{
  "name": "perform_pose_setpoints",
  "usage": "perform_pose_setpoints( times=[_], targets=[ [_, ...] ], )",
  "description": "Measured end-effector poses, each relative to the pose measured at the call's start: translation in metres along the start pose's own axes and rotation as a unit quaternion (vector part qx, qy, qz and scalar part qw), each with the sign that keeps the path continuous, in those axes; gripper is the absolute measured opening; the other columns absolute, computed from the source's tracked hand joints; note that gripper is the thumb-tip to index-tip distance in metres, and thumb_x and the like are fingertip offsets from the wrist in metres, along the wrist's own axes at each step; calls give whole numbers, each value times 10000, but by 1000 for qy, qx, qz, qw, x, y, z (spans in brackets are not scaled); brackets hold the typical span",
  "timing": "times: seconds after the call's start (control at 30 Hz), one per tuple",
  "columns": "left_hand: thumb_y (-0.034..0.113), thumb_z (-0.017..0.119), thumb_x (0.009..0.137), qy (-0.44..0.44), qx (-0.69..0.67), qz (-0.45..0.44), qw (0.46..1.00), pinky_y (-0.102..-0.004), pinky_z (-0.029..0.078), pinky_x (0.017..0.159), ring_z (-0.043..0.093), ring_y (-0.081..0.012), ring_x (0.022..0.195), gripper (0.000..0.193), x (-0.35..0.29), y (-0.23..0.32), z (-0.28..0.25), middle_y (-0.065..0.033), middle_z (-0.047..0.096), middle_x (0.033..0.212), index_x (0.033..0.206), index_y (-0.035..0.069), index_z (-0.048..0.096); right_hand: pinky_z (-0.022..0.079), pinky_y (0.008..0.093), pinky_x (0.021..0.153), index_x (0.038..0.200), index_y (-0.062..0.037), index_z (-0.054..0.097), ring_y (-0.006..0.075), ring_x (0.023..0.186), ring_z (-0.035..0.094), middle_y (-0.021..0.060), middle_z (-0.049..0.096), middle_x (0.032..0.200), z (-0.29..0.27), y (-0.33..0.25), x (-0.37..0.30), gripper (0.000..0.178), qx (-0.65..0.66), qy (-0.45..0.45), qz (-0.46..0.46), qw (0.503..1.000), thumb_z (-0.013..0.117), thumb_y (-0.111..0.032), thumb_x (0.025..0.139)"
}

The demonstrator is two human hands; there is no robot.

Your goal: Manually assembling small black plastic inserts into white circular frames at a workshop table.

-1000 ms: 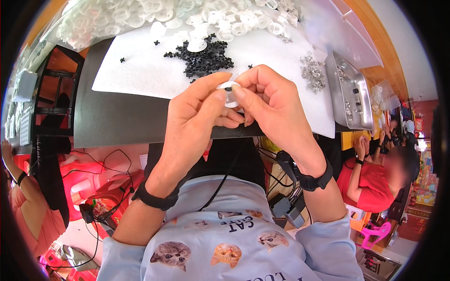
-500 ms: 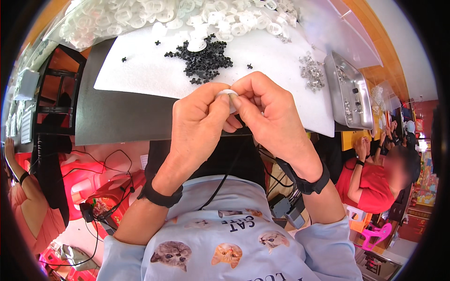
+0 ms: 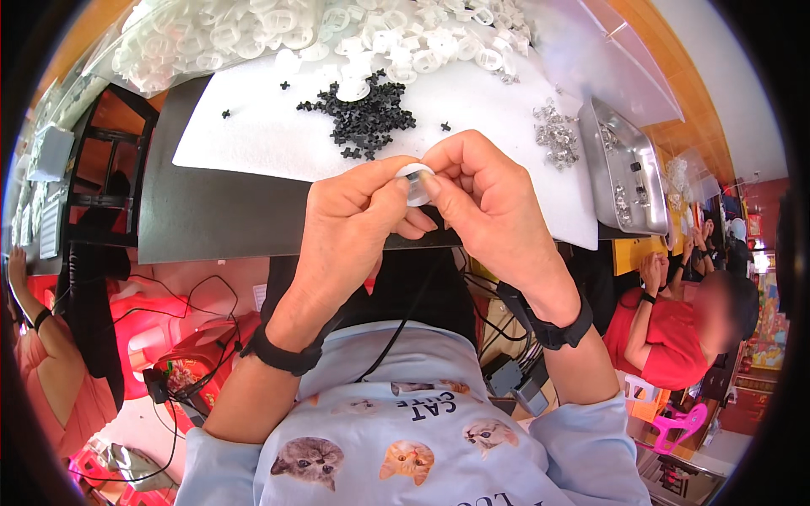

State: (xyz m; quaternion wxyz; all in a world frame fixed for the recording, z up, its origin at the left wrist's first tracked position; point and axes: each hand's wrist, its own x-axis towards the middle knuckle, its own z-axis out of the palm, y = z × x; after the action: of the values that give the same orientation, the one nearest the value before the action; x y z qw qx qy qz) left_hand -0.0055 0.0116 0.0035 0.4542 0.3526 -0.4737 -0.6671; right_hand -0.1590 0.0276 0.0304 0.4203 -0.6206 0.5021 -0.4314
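Between my two hands, above the table's near edge, is a small round white plastic part (image 3: 417,191) with a dark spot near its top. My left hand (image 3: 359,207) pinches its left side with thumb and forefinger. On the other side, my right hand (image 3: 481,190) grips it the same way, thumb tip on its face. Whether a smaller piece sits under the fingertips, I cannot tell. Beyond my hands, a heap of small black cross-shaped pieces (image 3: 368,118) lies on a white foam sheet (image 3: 253,126). A white round part (image 3: 353,89) rests on the heap's far edge.
Many white plastic parts (image 3: 405,38) are piled at the back. Small clear or metallic pieces (image 3: 556,135) lie right on the sheet, beside a metal tray (image 3: 601,169) with a few parts. A person in red (image 3: 666,329) sits at right; another person's arm (image 3: 51,329) shows at left.
The white part has tilted so its face and dark spot show more. My fingers have shifted slightly around it, and both hands stay in nearly the same place.
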Motion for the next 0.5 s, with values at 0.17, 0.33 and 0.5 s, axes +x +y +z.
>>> perform_pose_setpoints(
  times=[0.17, 0.33, 0.5],
  targets=[
    [71, 490, 918, -8, 26, -4, 1000, -232, 531, 624, 640, -110, 695, 247, -3, 0, -1, -73, 665, 857, 1076, -48, 638, 472, 237, 609, 930, 12, 517, 82, 697, 561, 67, 611, 770, 0, -4, -6, 26, 26, -2, 34, 999, 516, -3, 908],
    [115, 519, 934, -20, 57, -20, 998, -224, 509, 582, 622, -94, 646, 212, 1, 0, 1, -53, 661, 797, 1022, -44, 628, 477, 256, 600, 913, 11, 515, 91, 666, 557, 76, 600, 730, -2, 8, -4, 21, 31, -4, 6, 999, 519, -8, 903],
    [130, 518, 946, -23, 90, 18, 996, -228, 516, 571, 630, -103, 636, 225, 0, -3, -1, -72, 661, 788, 1037, -45, 627, 429, 220, 568, 1019, -11, 503, 58, 656, 508, 21, 557, 744, -3, -1, -3, 106, 9, -38, 26, 999, 519, -18, 914]
  ],
)
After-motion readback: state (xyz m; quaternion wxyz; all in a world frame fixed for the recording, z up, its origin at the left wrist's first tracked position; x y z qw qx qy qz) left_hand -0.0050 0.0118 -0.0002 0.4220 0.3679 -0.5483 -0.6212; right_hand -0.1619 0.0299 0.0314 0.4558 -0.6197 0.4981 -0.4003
